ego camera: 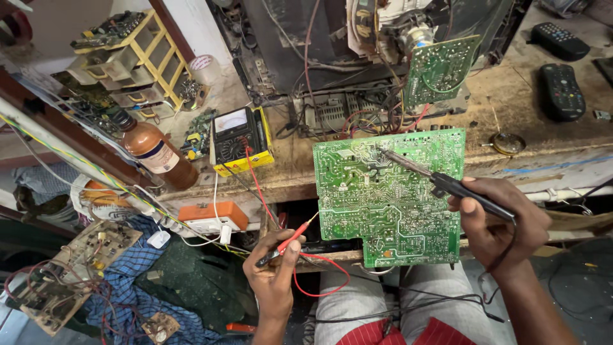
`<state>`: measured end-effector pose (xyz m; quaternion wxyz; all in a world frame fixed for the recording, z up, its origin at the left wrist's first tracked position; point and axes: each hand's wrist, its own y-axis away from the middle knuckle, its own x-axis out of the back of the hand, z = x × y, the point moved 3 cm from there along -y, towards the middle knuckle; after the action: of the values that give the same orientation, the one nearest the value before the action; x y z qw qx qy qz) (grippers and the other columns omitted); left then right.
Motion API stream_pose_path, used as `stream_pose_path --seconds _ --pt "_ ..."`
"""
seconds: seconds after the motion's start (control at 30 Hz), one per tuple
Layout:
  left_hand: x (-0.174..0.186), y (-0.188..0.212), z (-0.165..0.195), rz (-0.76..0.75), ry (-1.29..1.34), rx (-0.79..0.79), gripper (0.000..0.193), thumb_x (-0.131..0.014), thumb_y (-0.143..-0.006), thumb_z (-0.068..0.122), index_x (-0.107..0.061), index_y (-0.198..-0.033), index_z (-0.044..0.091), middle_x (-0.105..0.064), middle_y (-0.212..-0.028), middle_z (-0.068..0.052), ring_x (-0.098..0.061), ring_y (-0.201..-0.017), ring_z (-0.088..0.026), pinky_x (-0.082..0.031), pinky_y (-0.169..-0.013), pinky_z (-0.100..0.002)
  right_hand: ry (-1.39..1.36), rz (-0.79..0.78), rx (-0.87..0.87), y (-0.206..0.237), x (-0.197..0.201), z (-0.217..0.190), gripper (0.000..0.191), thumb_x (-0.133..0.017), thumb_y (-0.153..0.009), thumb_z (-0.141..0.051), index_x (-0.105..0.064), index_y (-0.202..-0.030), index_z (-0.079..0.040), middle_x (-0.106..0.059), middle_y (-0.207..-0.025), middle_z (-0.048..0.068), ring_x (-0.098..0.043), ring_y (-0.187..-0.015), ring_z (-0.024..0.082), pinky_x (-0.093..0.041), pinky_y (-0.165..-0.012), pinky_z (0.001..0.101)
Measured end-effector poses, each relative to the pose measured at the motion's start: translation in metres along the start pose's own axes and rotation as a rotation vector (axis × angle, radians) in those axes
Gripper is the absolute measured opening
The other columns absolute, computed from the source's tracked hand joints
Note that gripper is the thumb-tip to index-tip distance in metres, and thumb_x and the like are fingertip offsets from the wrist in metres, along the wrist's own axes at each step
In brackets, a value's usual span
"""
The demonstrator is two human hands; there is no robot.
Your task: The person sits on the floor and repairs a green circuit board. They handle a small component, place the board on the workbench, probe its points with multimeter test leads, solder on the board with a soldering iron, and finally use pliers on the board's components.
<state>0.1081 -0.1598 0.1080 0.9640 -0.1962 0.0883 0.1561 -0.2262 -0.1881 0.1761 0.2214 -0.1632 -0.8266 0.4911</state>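
Note:
A large green circuit board (389, 198) stands tilted on my lap, its solder side toward me. My right hand (498, 220) grips a black-handled soldering iron (447, 182) whose tip rests on the board's upper middle. My left hand (274, 271) pinches a red and a black meter probe (287, 243), the red tip pointing at the board's left edge without touching it. A red lead runs from the probe up to a yellow analogue multimeter (241, 139) on the bench.
An open television chassis (357, 45) with a small green board (440, 67) stands behind. Two remote controls (560, 89) lie at the right. A brown bottle (156, 153), a yellow rack (137, 61), an orange box (214, 217) and loose boards (70, 271) crowd the left.

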Motion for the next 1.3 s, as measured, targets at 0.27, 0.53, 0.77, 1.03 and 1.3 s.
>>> stream_pose_path --seconds 0.27,0.53,0.77,1.03,1.3 --pt "-0.001 0.001 -0.001 -0.008 -0.006 0.006 0.023 -0.073 -0.091 0.005 -0.07 -0.11 -0.008 -0.074 -0.1 -0.015 -0.076 -0.092 -0.02 -0.057 -0.077 -0.026 -0.009 -0.003 0.004 0.001 -0.001 0.004 0.021 -0.064 -0.113 -0.011 -0.063 -0.12 0.009 -0.071 -0.094 0.017 -0.074 -0.079 0.02 -0.059 -0.07 0.0274" --pt "0.004 0.0 -0.004 -0.016 -0.011 -0.004 0.023 -0.072 -0.092 0.005 -0.07 -0.111 -0.008 -0.076 -0.1 -0.015 -0.076 -0.092 -0.019 -0.059 -0.08 -0.027 0.025 0.006 0.026 -0.001 -0.004 0.0 0.021 -0.065 -0.111 -0.011 -0.063 -0.121 0.007 -0.071 -0.092 0.016 -0.073 -0.08 0.02 -0.059 -0.073 0.0283" --pt "0.004 0.001 -0.009 -0.004 0.006 -0.009 0.022 -0.073 -0.091 0.003 -0.07 -0.11 -0.008 -0.075 -0.1 -0.015 -0.076 -0.092 -0.019 -0.058 -0.077 -0.027 0.036 0.003 0.024 -0.003 -0.005 -0.003 0.023 -0.065 -0.109 -0.012 -0.064 -0.121 0.007 -0.071 -0.092 0.016 -0.073 -0.081 0.021 -0.058 -0.073 0.0282" --pt "0.003 0.0 -0.009 -0.01 0.02 -0.019 0.021 -0.073 -0.092 0.003 -0.07 -0.11 -0.008 -0.074 -0.1 -0.014 -0.076 -0.093 -0.02 -0.058 -0.079 -0.027 0.019 -0.01 -0.011 -0.003 -0.005 0.0 0.021 -0.064 -0.113 -0.011 -0.064 -0.12 0.008 -0.071 -0.093 0.016 -0.074 -0.079 0.019 -0.058 -0.07 0.0267" --pt "0.003 0.001 -0.01 -0.019 0.021 -0.029 0.022 -0.073 -0.092 0.003 -0.07 -0.111 -0.008 -0.072 -0.105 -0.014 -0.076 -0.093 -0.02 -0.06 -0.079 -0.027 -0.016 0.01 -0.033 -0.002 -0.004 -0.001 0.022 -0.063 -0.11 -0.01 -0.063 -0.121 0.009 -0.07 -0.098 0.017 -0.073 -0.077 0.019 -0.058 -0.066 0.0263"
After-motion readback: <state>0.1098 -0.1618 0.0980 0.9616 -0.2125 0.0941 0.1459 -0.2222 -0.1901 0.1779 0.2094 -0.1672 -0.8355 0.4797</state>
